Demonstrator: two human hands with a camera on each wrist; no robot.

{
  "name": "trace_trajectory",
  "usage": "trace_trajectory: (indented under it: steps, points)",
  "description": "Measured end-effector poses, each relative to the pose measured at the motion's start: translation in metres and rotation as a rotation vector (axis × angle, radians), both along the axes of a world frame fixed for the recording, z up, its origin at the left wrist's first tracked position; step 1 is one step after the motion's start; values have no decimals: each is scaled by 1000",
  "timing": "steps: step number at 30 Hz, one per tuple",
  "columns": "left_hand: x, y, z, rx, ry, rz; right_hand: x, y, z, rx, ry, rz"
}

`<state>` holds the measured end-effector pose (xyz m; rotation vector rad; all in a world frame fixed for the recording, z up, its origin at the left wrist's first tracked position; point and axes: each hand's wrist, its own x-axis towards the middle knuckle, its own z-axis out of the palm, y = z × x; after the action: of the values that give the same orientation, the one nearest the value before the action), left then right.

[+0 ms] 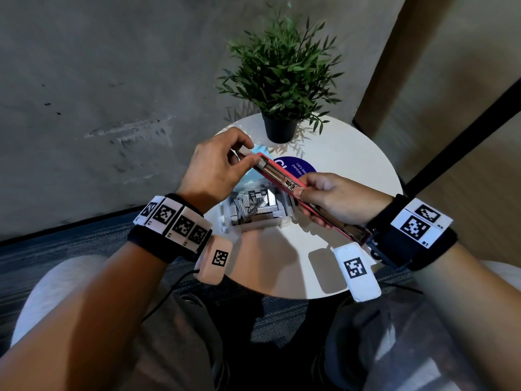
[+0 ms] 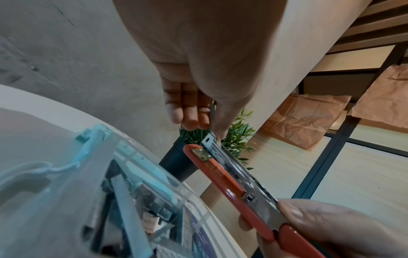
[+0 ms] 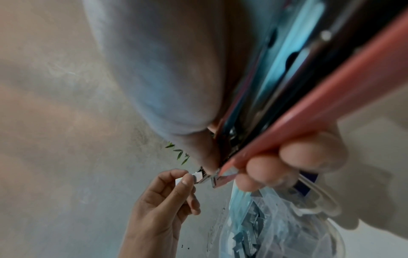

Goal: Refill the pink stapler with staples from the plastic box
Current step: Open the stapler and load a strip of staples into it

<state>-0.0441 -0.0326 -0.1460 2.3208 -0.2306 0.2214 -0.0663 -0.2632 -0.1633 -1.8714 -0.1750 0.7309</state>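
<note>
My right hand [image 1: 324, 197] grips the pink stapler [image 1: 284, 177] around its middle and holds it, opened up, above the table with its metal staple channel facing up. My left hand [image 1: 222, 162] pinches a strip of staples [image 1: 245, 151] at the stapler's far tip; in the left wrist view the strip [image 2: 210, 141] sits at the mouth of the channel next to the pink stapler [image 2: 223, 172]. The right wrist view shows the left fingers [image 3: 184, 181] pinching the strip at the tip. Below the hands the clear plastic box [image 1: 253, 210] lies open, full of staple strips.
A potted green plant [image 1: 282, 80] stands at the back of the round white table [image 1: 352, 153]. A blue round sticker [image 1: 298, 167] lies under the stapler. The box's light blue lid [image 2: 92, 139] is flipped back. My knees lie below the table's near edge.
</note>
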Motion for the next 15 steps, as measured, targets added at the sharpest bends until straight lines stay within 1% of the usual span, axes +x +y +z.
trace_trajectory:
  steps: [9,12,15]
  points:
    - [0,-1,1,-11,13,-24,0,-1,0,11,1,-8]
    - [2,0,-2,30,-24,-64,1,-1,0,11,3,-11]
    - [3,1,-6,110,-84,-118,1,-2,0,12,5,-10]
